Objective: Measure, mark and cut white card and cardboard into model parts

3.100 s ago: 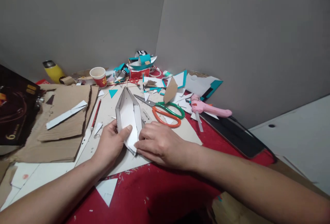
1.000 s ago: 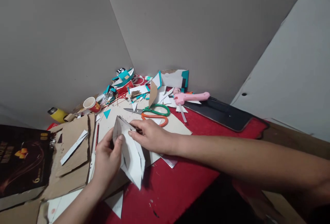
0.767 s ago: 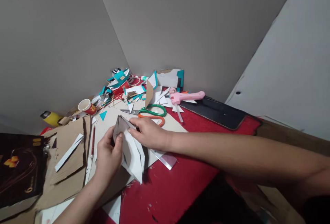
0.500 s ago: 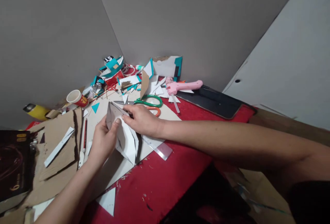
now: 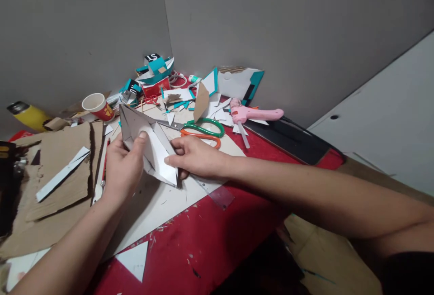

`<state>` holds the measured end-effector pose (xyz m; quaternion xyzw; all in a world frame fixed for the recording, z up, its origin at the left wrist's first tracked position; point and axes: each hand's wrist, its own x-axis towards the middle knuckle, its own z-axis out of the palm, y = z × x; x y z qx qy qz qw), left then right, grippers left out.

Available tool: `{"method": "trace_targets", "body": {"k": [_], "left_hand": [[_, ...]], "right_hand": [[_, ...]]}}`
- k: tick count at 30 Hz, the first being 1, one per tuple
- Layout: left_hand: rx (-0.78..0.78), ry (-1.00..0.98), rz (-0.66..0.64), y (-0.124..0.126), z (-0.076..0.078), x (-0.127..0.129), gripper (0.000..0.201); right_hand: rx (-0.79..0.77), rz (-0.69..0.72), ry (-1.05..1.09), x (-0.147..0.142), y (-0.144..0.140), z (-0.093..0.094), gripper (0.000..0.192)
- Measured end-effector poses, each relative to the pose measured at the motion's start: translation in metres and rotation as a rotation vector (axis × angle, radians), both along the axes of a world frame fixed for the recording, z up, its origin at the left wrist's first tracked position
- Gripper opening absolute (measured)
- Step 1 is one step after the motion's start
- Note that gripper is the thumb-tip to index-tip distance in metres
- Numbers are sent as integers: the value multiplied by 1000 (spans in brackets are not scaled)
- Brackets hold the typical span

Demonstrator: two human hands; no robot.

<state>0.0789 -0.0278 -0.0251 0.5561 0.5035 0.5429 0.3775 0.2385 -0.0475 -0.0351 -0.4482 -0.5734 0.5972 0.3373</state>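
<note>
Both hands hold a white folded cardboard shell [image 5: 149,143], pointed at both ends, tilted up off the table. My left hand [image 5: 122,168] grips its left side with the thumb pressed on the inner face. My right hand [image 5: 196,157] pinches its right wall near the lower tip. Under it lies a pale cardboard sheet [image 5: 159,204] on the red table cover [image 5: 217,245]. Green and orange scissors [image 5: 200,130] lie just beyond my right hand.
A pink glue gun [image 5: 254,114] lies on a black board [image 5: 291,139] at the right. A paper cup [image 5: 98,106], a yellow bottle [image 5: 27,114] and teal-and-white scraps [image 5: 156,78] crowd the back corner. Brown corrugated cardboard [image 5: 54,182] and a red pencil [image 5: 103,168] lie at the left. A clear ruler [image 5: 217,193] is near my right wrist.
The shell lay flat on the sheet at first; both hands have lifted it and tipped it up. My right hand slid from its top edge down toward the lower tip. The camera view shifted.
</note>
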Motion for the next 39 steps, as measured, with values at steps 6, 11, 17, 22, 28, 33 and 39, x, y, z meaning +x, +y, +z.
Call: {"method": "trace_targets", "body": {"k": [6, 11, 17, 22, 28, 33, 39], "left_hand": [[-148, -144, -95, -17, -2, 13, 34], [-98, -208, -42, -17, 4, 16, 32], [-196, -375, 4, -6, 13, 10, 35], [-280, -417, -32, 0, 4, 6, 33], [-307, -363, -120, -6, -1, 6, 34], [-274, -284, -141, -12, -2, 10, 33], [-266, -226, -120, -10, -5, 11, 35]], "right_hand": [[-30, -77, 124, -2, 1, -3, 10], [65, -76, 60, -2, -2, -5, 6], [833, -247, -241, 17, -10, 5, 29], [1297, 110, -495, 23, -16, 9, 31], [1271, 137, -750, 19, -13, 5, 26], [1229, 165, -845, 20, -13, 4, 28], [1236, 233, -949, 17, -13, 0, 31]]}}
